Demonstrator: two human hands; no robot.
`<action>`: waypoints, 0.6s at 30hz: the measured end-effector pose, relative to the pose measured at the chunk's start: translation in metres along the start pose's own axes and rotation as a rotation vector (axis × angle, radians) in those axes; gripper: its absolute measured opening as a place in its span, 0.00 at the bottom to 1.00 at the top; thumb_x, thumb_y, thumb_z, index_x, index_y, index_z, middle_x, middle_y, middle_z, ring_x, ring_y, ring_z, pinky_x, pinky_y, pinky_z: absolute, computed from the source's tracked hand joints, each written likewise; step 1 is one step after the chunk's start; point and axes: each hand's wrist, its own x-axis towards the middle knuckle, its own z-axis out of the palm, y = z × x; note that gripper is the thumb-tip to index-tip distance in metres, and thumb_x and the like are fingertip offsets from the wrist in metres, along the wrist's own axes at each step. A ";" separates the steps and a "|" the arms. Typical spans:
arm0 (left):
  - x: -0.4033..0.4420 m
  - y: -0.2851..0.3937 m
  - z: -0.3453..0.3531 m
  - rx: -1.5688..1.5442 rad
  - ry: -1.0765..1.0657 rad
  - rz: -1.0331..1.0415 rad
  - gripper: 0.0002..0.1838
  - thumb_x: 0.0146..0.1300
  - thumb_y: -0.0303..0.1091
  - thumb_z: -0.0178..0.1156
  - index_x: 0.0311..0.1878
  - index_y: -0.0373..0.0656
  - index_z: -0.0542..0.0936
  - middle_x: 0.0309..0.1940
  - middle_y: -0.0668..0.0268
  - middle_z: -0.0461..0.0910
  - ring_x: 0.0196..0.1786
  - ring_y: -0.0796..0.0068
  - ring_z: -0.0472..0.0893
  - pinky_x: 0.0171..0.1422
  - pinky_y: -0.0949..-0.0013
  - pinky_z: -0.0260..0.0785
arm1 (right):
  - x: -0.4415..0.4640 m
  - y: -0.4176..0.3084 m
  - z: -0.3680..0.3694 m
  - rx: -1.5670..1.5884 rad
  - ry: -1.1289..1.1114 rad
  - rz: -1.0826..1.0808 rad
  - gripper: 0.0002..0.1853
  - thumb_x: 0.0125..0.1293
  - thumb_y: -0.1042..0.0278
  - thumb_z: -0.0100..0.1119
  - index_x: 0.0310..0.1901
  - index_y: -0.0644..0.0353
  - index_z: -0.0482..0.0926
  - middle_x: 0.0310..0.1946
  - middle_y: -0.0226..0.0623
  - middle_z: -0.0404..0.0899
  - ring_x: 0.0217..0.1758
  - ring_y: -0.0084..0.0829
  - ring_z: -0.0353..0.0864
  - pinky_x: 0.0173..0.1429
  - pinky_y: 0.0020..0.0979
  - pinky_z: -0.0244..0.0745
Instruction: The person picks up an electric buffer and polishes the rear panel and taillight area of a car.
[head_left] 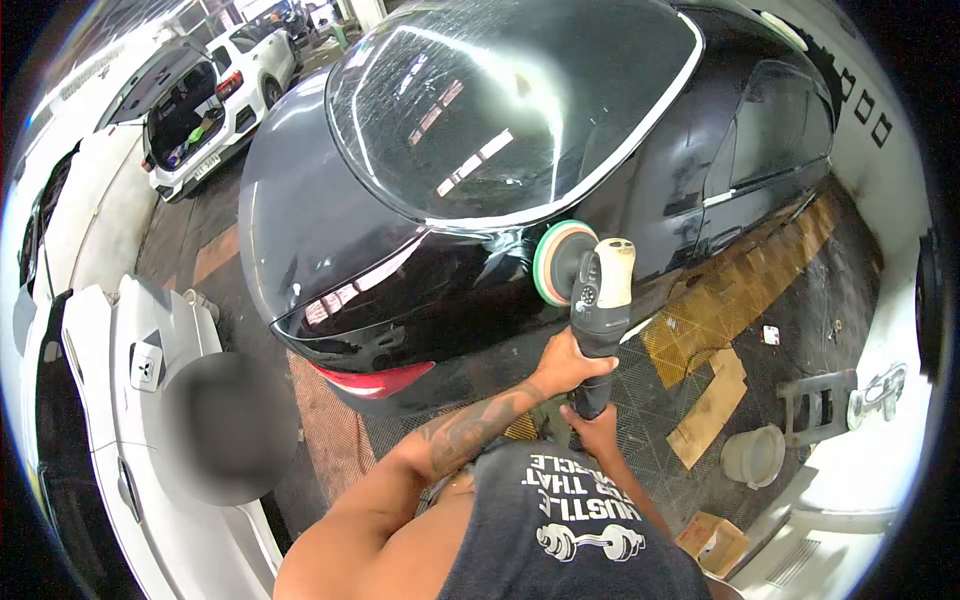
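My left hand (570,362) is closed around the dark body of a polisher (600,320), just below its cream-coloured head cover. Lower down, my right hand (597,432) grips the rear end of the same tool. The polisher's round pad (562,264), with green and orange layers, stands on edge at the rear side panel of a glossy black car (470,270). It appears to touch the paint, close to the corner of the rear window (500,120). White masking tape (500,218) lines that window's edge. A red tail light (375,380) sits below the panel.
A white car (185,110) with its tailgate up stands at far left, and another white vehicle (150,400) is nearer, partly behind a blurred patch. On the right are flattened cardboard (710,410), a bucket (752,457), a grey step stool (815,405) and a cardboard box (712,543).
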 end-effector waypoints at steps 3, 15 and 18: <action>-0.013 -0.005 -0.016 0.098 -0.005 0.030 0.27 0.51 0.36 0.77 0.53 0.36 0.80 0.47 0.60 0.85 0.49 0.71 0.83 0.58 0.64 0.74 | 0.004 -0.004 0.005 -0.056 -0.039 -0.131 0.23 0.52 0.64 0.79 0.47 0.63 0.81 0.39 0.35 0.85 0.42 0.28 0.84 0.49 0.34 0.78; -0.067 -0.001 -0.076 -0.444 0.316 -0.064 0.17 0.58 0.36 0.72 0.46 0.36 0.82 0.41 0.64 0.85 0.43 0.75 0.82 0.52 0.67 0.75 | 0.004 -0.083 0.023 -0.441 -0.324 -0.124 0.44 0.48 0.51 0.80 0.61 0.68 0.70 0.50 0.54 0.82 0.54 0.45 0.83 0.60 0.41 0.76; -0.050 0.002 -0.051 -0.378 0.190 -0.066 0.21 0.56 0.36 0.75 0.50 0.37 0.80 0.43 0.65 0.84 0.46 0.75 0.81 0.55 0.65 0.74 | -0.001 -0.065 0.005 -0.414 -0.261 -0.104 0.46 0.49 0.50 0.80 0.64 0.67 0.68 0.53 0.51 0.81 0.57 0.45 0.82 0.62 0.41 0.75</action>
